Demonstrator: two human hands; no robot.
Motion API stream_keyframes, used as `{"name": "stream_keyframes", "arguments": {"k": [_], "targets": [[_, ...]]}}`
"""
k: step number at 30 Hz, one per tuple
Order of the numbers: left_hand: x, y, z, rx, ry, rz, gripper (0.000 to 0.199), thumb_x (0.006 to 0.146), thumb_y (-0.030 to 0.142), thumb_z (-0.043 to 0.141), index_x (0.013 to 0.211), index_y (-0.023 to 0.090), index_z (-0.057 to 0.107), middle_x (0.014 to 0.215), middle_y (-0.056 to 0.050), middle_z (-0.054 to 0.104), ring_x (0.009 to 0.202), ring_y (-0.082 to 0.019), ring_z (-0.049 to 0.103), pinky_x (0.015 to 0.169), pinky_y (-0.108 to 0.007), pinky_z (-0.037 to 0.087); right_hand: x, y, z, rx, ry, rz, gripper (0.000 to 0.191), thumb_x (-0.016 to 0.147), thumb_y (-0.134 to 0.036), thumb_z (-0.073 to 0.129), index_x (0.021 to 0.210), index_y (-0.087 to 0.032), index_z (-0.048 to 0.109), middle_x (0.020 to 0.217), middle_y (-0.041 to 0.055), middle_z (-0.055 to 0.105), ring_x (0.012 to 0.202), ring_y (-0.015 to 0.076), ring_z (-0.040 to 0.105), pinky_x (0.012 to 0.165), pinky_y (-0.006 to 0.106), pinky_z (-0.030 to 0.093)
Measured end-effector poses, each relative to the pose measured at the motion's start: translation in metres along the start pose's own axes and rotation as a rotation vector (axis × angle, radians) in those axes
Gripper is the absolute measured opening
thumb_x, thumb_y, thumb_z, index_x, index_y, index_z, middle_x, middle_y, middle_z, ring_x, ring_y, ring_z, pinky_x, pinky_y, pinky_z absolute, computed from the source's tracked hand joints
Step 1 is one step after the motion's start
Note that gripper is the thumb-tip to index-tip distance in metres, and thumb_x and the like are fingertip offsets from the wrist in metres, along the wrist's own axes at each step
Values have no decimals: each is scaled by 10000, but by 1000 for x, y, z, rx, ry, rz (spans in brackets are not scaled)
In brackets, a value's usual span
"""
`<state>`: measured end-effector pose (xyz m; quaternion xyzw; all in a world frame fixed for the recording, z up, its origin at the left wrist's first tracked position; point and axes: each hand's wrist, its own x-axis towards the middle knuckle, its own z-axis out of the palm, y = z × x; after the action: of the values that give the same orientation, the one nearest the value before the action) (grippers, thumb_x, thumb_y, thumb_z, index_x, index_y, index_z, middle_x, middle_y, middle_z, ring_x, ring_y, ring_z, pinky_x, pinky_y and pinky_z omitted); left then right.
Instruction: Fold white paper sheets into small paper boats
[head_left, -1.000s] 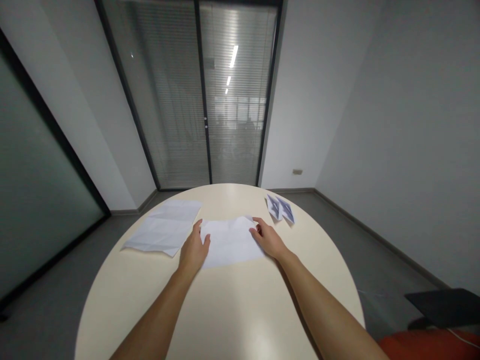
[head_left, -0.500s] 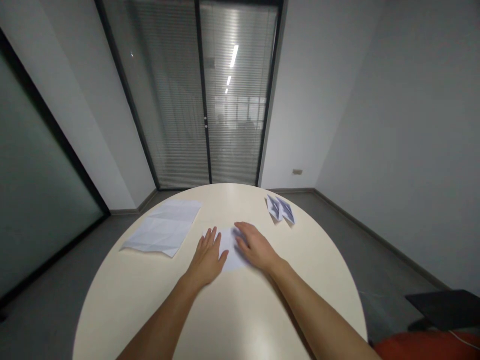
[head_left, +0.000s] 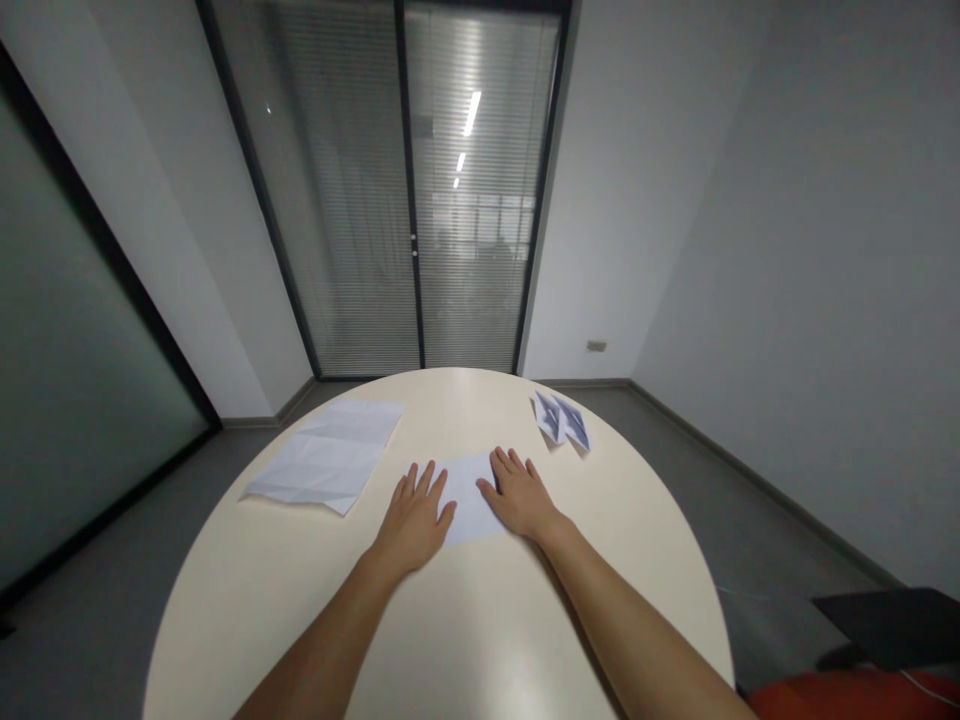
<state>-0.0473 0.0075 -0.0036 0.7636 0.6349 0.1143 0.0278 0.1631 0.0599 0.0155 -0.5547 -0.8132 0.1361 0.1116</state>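
Note:
A small white sheet of paper (head_left: pixel 469 500) lies flat on the round table (head_left: pixel 450 640), between and partly under both hands. On its left side rests my left hand (head_left: pixel 416 520), flat with the fingers apart. My right hand (head_left: pixel 521 498) lies palm down across the sheet's right edge, fingers stretched out and thumb pointing inward. The hands cover both side edges of the paper, so those are hidden.
A larger creased white sheet (head_left: pixel 326 455) lies at the table's far left. Folded papers with dark printed marks (head_left: pixel 561 420) stand at the far right. A black flat object (head_left: pixel 892 625) and something red (head_left: pixel 847 697) are off the table at lower right.
My right hand has shifted to the right across the paper, flattening with its fingers straighter. My left hand has stayed almost in place. More of the small sheet shows between them.

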Motion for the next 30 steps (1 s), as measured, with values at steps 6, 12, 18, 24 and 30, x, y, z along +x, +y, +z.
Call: {"name": "stream_keyframes", "arguments": {"k": [6,12,18,24,30], "targets": [[-1,-4,3,-39,37,22,604,1016,466,404,1537,164,454,1653,-144,334,1551,-370,240,1244,-555,241,-6,-6,-6,6,74,-164,587,1022,-413,440,1541,-136,432,1653,186,308,1569,344,160,1244,599,115],[0,-1,0,-28,10,30,571,1024,415,399,1547,191,439,1662,-120,322,1554,-344,241,1250,-554,230,-13,-18,-5,96,-107,-397,600,1060,-497,341,1581,-204,390,1662,134,307,1557,321,219,1247,567,186],[0,-3,-3,4,5,6,534,1037,362,365,1542,209,451,1655,-90,342,1546,-336,270,1249,-555,234,-7,-2,-6,18,-68,-152,652,1049,-501,380,1598,-150,347,1677,154,244,1565,352,165,1248,587,145],[0,-6,-3,45,59,-45,512,1029,365,397,1500,191,503,1615,-121,419,1517,-339,339,1232,-551,260,-6,8,-15,3,17,-115,563,1045,-423,418,1541,-160,450,1661,160,302,1561,359,181,1232,630,113],[6,-8,-6,46,140,-130,481,1004,310,424,1443,163,554,1564,-149,491,1471,-354,413,1213,-571,287,-12,-5,-14,96,-102,-358,758,933,-673,544,1561,-262,433,1660,135,314,1546,373,225,1226,658,85]]}}
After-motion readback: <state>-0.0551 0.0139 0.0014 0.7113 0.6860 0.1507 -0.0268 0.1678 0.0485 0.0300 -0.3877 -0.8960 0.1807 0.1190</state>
